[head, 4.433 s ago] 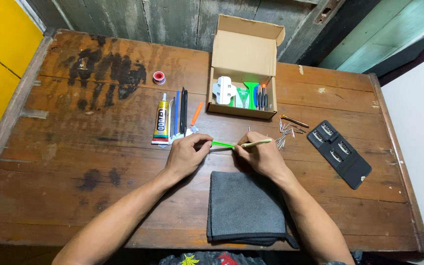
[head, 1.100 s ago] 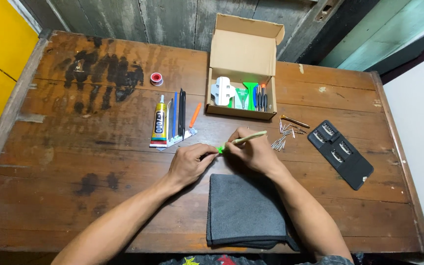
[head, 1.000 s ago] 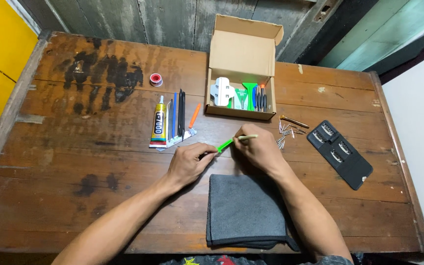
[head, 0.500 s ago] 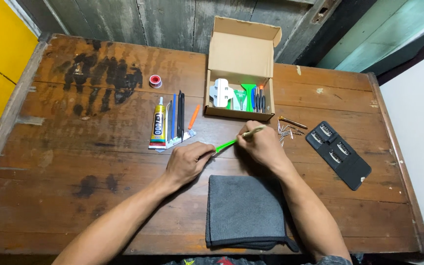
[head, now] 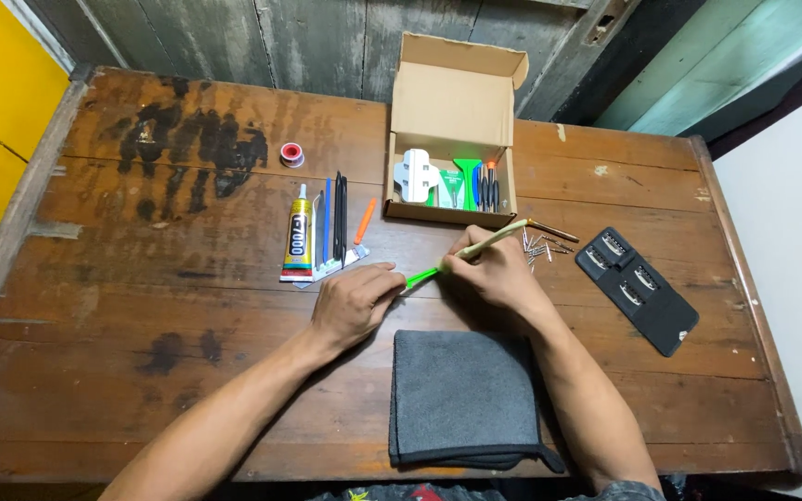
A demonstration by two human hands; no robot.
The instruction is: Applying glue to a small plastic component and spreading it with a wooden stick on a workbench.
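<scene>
Since 4 s ago, right hand [head: 498, 271] fingers re-gripped the green-tipped tool [head: 464, 255], now tilted; left hand [head: 353, 301] fingers curled at its tip.

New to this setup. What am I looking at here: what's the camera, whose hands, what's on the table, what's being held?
There is no robot here: a person works with two bare hands, filmed by one camera worn on the head that looks down at a worn wooden table. The right hand holds a slim tool with a pale handle and a green tip; the left hand rests at the green end, fingers curled. In front of the person lies a folded grey cloth. Further back stands an open cardboard box with small tools inside. To its left lie a glue tube, some dark and blue pry sticks, an orange stick and a small red-and-white spool. To the right lie small metal bits and a black bit holder.
</scene>
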